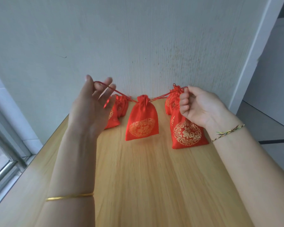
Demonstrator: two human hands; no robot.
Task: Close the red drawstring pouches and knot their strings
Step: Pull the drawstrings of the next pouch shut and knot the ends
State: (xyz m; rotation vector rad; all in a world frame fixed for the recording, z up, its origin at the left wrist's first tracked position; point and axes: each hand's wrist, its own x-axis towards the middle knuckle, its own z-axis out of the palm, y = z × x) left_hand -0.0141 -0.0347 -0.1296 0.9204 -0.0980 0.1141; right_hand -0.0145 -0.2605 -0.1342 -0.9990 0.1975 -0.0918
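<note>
A red pouch with a gold emblem (142,122) hangs between my hands just above the wooden table (146,177), its mouth gathered tight. Its red strings (120,93) run out taut to both sides. My left hand (92,105) is raised at the left and pinches the left string between thumb and fingers, the other fingers spread. My right hand (197,106) grips the right string end with curled fingers. Another red pouch (187,131) lies under my right hand, and a further one (170,102) stands behind it by the wall.
More red pouches (120,107) lie at the back left, partly hidden by my left hand. A white wall (138,46) closes the table's far edge. A window frame (5,145) runs along the left. The table's right edge drops to the floor (269,128).
</note>
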